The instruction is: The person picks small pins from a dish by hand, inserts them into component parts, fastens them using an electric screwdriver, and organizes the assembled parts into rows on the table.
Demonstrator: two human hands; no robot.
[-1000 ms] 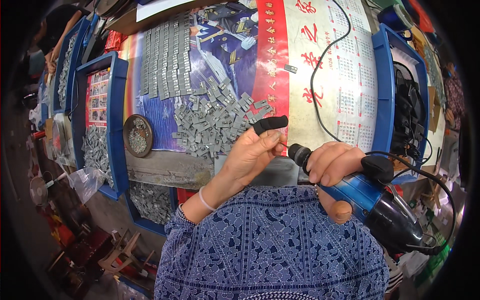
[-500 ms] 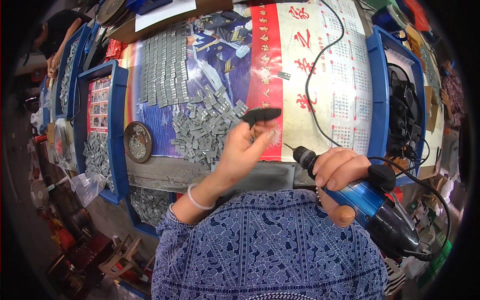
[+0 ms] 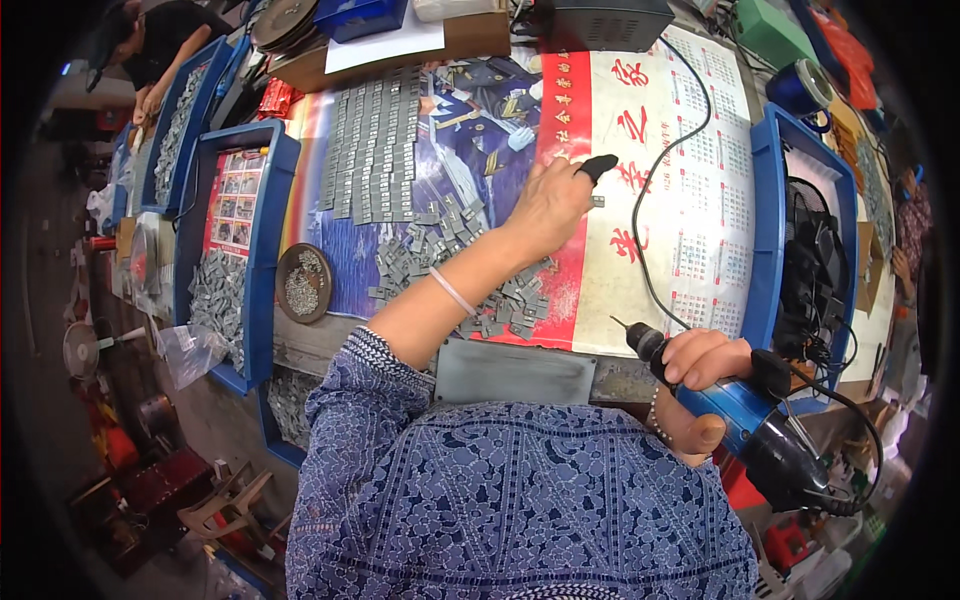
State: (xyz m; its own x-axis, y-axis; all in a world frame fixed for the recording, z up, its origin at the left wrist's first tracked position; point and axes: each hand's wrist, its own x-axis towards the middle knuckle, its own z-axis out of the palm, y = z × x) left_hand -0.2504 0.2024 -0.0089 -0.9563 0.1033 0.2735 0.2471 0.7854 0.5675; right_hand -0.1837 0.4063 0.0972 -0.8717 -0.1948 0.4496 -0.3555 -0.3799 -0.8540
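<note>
My right hand (image 3: 705, 370) is wrapped round a corded blue and black electric drill (image 3: 740, 415), its thin bit pointing up and left. My left hand (image 3: 555, 205) reaches over the red band of a printed calendar sheet, a black cover on one stretched finger and the thumb hidden. Beside its fingertips lies a single small grey block (image 3: 598, 201); whether they touch it I cannot tell. Under and beside my left forearm spreads a loose heap of grey blocks (image 3: 430, 245). Farther off, similar blocks stand in neat rows (image 3: 370, 150).
A round dish of small metal parts (image 3: 304, 284) sits left of the heap. Blue bins (image 3: 262, 250) line the left side; another blue bin (image 3: 765, 240) at right holds black items. A black cable (image 3: 640, 215) crosses the calendar. Another person (image 3: 165, 50) is at far left.
My left hand has moved forward from near the heap to beside the single grey block. My right hand still holds the drill. The whole view has shifted somewhat.
</note>
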